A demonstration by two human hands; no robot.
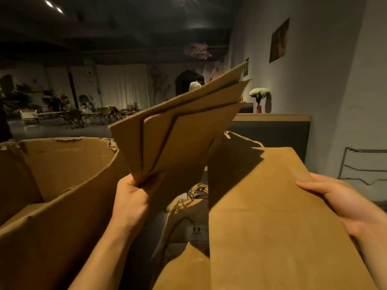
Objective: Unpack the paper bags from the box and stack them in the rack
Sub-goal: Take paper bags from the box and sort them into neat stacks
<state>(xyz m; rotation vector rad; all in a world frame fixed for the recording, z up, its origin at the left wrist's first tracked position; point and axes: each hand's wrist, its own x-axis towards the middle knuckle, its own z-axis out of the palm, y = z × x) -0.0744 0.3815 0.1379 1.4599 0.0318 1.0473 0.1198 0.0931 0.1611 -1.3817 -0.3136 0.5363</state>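
My left hand [130, 197] grips the lower corner of a small bunch of folded brown paper bags [180, 130], held up and fanned toward the upper right. My right hand [343, 204] holds the right edge of a large flat brown paper bag [272, 216] with twisted cord handles at its far end. The open cardboard box [62, 206] stands at the left, its wall next to my left forearm. More folded paper bags with cord handles [188, 206] lie below, between my arms. A wire rack [364, 166] stands at the right by the wall.
A dark counter [272, 126] with a vase of white flowers [259, 97] runs along the right wall. Far back in the dim room are folding chairs, tables, plants and a person in white [195, 84].
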